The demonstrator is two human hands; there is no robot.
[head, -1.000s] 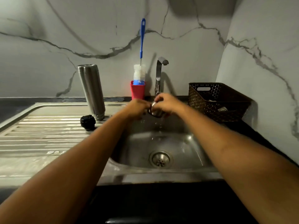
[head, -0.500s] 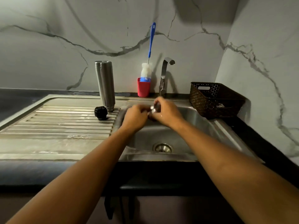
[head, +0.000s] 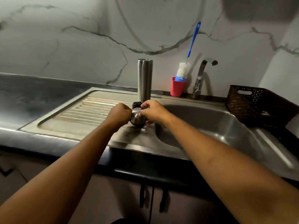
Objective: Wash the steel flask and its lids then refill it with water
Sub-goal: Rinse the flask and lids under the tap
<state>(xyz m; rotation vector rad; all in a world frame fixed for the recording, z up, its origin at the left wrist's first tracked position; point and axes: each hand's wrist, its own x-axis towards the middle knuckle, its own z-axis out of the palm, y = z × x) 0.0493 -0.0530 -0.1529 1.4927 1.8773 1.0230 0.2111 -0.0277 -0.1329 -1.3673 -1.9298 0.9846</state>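
- Gripping the steel cup lid [head: 137,120] in left hand [head: 120,113] and right hand [head: 153,110] over the drainboard [head: 80,113].
- Likely setting it beside the black inner lid [head: 136,104] and steel flask [head: 144,78]; needing release next.

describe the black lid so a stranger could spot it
Start at the ribbed draining board left of the sink. The tall steel flask stands near its far right corner; the black lid sits at the flask's foot. It is small and black; its neighbours are shiny steel.
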